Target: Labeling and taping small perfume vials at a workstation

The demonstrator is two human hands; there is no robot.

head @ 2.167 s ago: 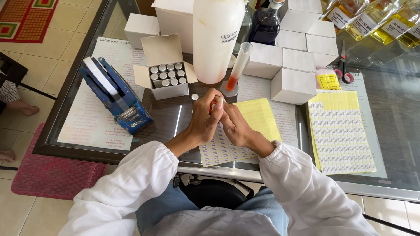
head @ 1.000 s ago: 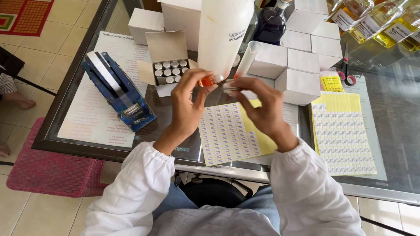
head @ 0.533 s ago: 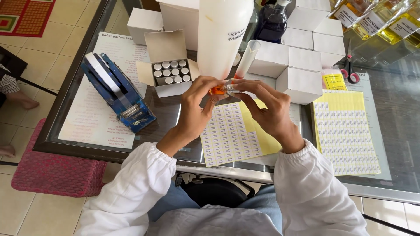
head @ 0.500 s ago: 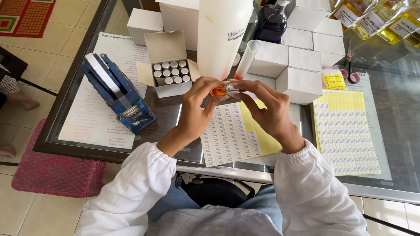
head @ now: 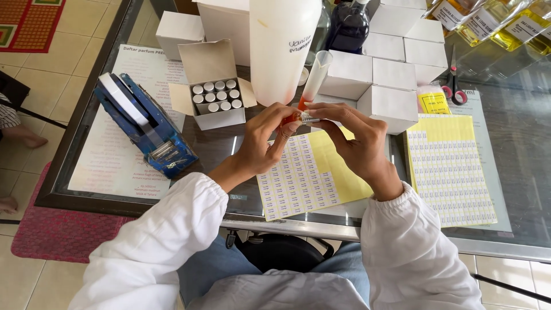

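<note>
Two hands pinch a small orange vial above a sticker sheet at a glass-topped surface.

The left hand (head: 270,135) and right hand (head: 353,140) close their fingertips on either end of the small vial (head: 295,118), held level just above the label sheet (head: 304,181), seemingly so labels stay within reach. Left of the sheet stands an open box of capped vials (head: 215,97), with a blue dispenser (head: 146,129) further left; behind it rise a tall white bottle (head: 284,46) and stacked white boxes (head: 384,86).
</note>
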